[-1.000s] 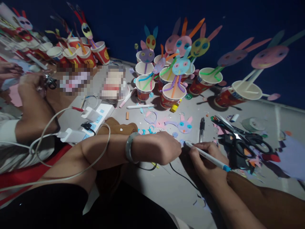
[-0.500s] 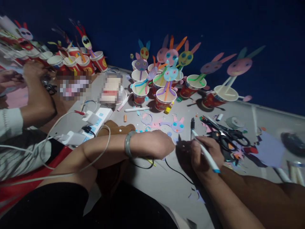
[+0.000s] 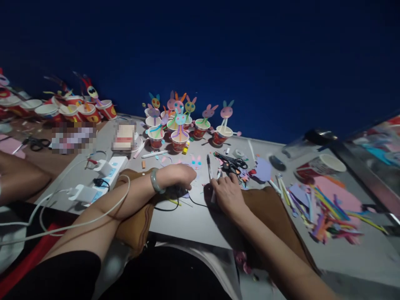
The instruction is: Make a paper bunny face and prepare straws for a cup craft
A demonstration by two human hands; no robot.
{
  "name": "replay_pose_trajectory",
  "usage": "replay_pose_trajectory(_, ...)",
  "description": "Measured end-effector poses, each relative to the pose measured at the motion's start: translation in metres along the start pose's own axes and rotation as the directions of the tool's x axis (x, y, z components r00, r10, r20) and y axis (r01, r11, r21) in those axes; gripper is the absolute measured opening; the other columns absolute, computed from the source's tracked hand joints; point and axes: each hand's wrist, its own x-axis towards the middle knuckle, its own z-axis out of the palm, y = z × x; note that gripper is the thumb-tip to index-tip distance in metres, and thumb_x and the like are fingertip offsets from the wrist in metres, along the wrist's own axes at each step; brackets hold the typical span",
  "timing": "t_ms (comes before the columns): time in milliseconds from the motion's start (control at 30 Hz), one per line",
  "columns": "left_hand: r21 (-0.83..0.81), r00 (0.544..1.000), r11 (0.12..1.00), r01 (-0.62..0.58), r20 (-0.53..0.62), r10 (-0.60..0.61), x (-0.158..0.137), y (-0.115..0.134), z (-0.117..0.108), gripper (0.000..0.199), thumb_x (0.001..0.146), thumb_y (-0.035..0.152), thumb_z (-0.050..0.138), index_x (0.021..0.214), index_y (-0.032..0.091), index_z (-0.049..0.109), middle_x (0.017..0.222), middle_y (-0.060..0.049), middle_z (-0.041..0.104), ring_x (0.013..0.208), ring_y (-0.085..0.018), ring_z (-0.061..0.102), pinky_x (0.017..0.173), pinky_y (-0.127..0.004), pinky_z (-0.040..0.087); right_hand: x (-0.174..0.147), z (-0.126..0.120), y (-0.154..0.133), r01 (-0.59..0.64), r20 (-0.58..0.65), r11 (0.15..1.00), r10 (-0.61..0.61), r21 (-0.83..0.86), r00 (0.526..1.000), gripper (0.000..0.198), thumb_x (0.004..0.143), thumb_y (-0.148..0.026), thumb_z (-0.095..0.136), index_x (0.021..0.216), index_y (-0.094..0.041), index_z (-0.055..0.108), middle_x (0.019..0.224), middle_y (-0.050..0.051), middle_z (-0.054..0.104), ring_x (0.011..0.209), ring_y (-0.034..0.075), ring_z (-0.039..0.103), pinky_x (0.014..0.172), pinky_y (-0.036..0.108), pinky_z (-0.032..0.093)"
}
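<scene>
My left hand (image 3: 181,176), with a bangle on its wrist, rests low over the table with its fingers curled under. Whatever they hold is hidden. My right hand (image 3: 227,192) lies palm down with bent fingers, and part of a white marker (image 3: 213,196) shows beneath its thumb side. A black-tipped pen (image 3: 209,164) lies just beyond those fingers. Between the hands and the cups is a purple paper rabbit face (image 3: 196,162) with blue eyes and pink ears. Behind it stand several red paper cups (image 3: 179,145) bearing paper rabbit figures.
Black scissors (image 3: 233,164) lie among scraps right of the pen. Further right are coloured paper strips (image 3: 331,212) and a tipped cup (image 3: 321,166). A power strip (image 3: 115,166) with white cables stands left, near another person's arm (image 3: 23,179). A brown cloth-like item (image 3: 268,216) lies under my right forearm.
The view has pulled back and turned right, bringing the strips and tipped cup into sight. My right hand has turned from an upright writing grip on the marker to palm down.
</scene>
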Motion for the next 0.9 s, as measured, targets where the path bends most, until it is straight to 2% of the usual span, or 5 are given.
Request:
replay_pose_trajectory(267,-0.07,0.953,0.988,0.141,-0.26,-0.154,0.01,-0.008,-0.024,0.03,0.082,0.03,0.069,0.103,0.011,0.075,0.103,-0.018,0.075,0.101,-0.028,0.071,0.087,-0.033,0.053,-0.031,0.01,-0.003,-0.028,0.008,0.999,0.028,0.026,1.0,0.037,0.093,-0.007,0.045,0.117,-0.016,0.072,0.097,0.014,0.073,0.096,0.026,0.063,0.11,0.047,0.024)
replay_pose_trajectory(467,-0.144,0.882,0.981,0.128,-0.437,-0.179,0.014,-0.016,-0.006,0.037,0.09,0.034,0.057,0.12,0.017,0.07,0.113,-0.012,0.075,0.11,-0.025,0.067,0.091,-0.031,0.051,-0.066,0.014,0.02,-0.003,-0.328,0.967,0.089,0.253,0.94,0.029,0.094,-0.017,0.05,0.113,-0.017,0.072,0.1,0.01,0.074,0.094,0.022,0.064,0.107,0.041,0.033)
replay_pose_trajectory(567,-0.181,0.849,0.979,0.093,-0.5,-0.173,0.02,-0.015,0.006,0.037,0.094,0.032,0.048,0.119,0.019,0.07,0.113,-0.01,0.075,0.105,-0.022,0.068,0.088,-0.029,0.05,-0.099,0.031,0.07,-0.225,-0.379,0.909,0.358,0.352,0.853,0.021,0.09,-0.027,0.056,0.098,-0.016,0.073,0.086,0.009,0.073,0.081,0.022,0.064,0.089,0.039,0.043)
replay_pose_trajectory(667,-0.208,0.82,0.976,0.067,-0.546,-0.173,0.027,-0.011,0.013,0.037,0.095,0.031,0.045,0.119,0.018,0.07,0.112,-0.01,0.075,0.104,-0.021,0.068,0.088,-0.029,0.05,-0.137,0.05,0.133,-0.603,-0.159,0.616,0.754,0.507,0.637,0.024,0.078,-0.045,0.069,0.076,-0.021,0.073,0.062,0.005,0.062,0.052,0.016,0.049,0.059,0.033,0.035)
replay_pose_trajectory(900,-0.231,0.794,0.973,0.015,-0.588,-0.152,0.039,-0.001,0.016,0.036,0.094,0.032,0.046,0.117,0.018,0.071,0.111,-0.01,0.076,0.104,-0.022,0.068,0.091,-0.031,0.049,-0.172,0.07,0.203,-0.826,0.11,0.305,0.91,0.473,0.399,0.034,0.064,-0.039,0.078,0.041,-0.025,0.056,0.034,-0.006,0.032,0.033,0.009,0.023,0.048,0.035,0.022)
